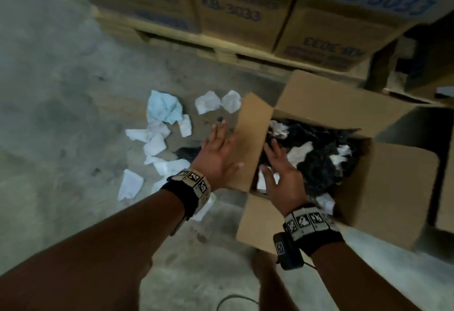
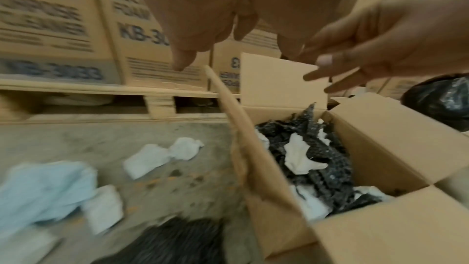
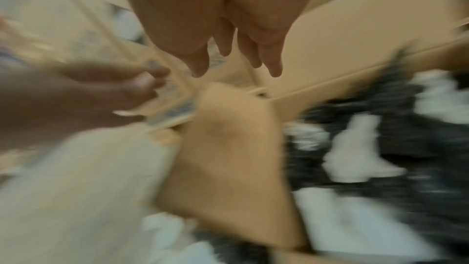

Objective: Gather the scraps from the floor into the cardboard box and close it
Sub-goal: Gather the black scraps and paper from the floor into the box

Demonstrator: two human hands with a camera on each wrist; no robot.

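Observation:
An open cardboard box stands on the concrete floor with its flaps up. Black mesh scraps and white paper scraps fill it. My left hand hovers open just outside the left flap, fingers spread and holding nothing. My right hand is open over the box's inside, also holding nothing. On the floor to the left lie several white crumpled papers, a light blue one and a black scrap. The left wrist view shows the left flap and the right hand. The right wrist view is blurred.
Stacked cardboard boxes marked KB-3033 sit on a wooden pallet close behind the box. A black plastic bag lies beyond the box's right side. A thin cable runs on the floor near me.

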